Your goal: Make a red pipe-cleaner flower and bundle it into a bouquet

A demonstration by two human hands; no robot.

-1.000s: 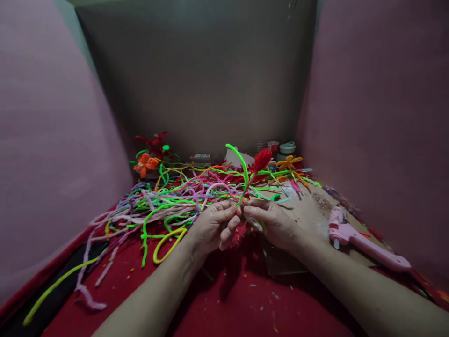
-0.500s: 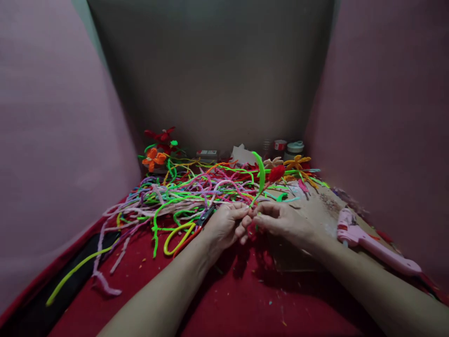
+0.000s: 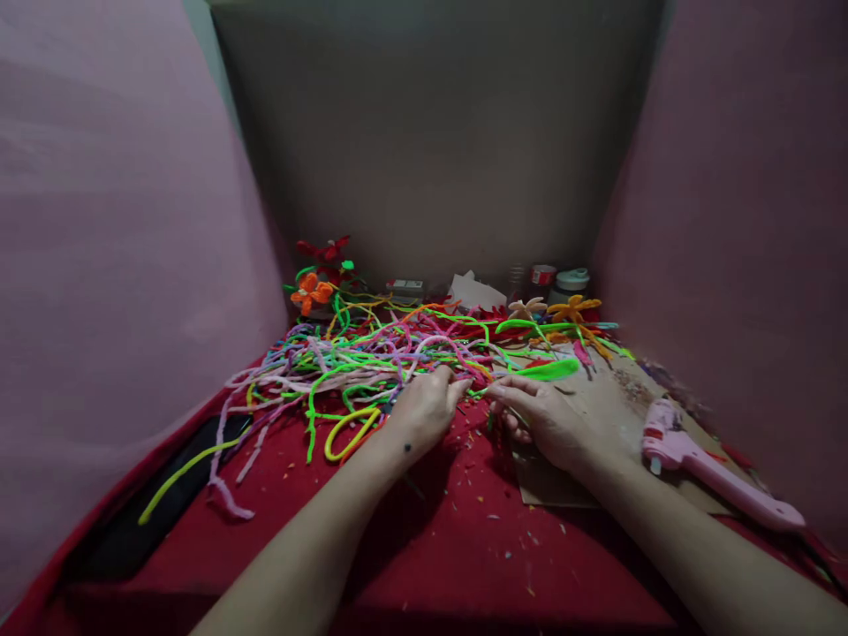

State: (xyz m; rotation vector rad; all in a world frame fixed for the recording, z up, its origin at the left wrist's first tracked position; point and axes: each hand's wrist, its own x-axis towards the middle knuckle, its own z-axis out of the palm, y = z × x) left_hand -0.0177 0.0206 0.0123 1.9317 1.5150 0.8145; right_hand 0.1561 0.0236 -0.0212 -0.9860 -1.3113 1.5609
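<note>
My left hand (image 3: 427, 411) and my right hand (image 3: 543, 417) meet fingertip to fingertip over the red cloth (image 3: 424, 539). Both pinch the thin green pipe-cleaner stem (image 3: 478, 389) that runs between them. The stem leads right to a bright green leaf (image 3: 555, 369), which lies almost flat just above the cardboard sheet (image 3: 596, 415). A bit of the red bud shows behind the leaf. My left hand's fingers are curled, with its back facing me. It sits at the near edge of the pile of loose coloured pipe cleaners (image 3: 371, 353).
A pink glue gun (image 3: 702, 464) lies on the cardboard to the right. At the back stand an orange flower (image 3: 311, 291), a red flower (image 3: 324, 250), a yellow-orange flower (image 3: 573, 309) and small jars (image 3: 570, 281). Pink walls close in on both sides.
The flower stem, upright a second ago, has been tipped down to the right and now lies nearly flat. Both hands have moved slightly forward and right with it.
</note>
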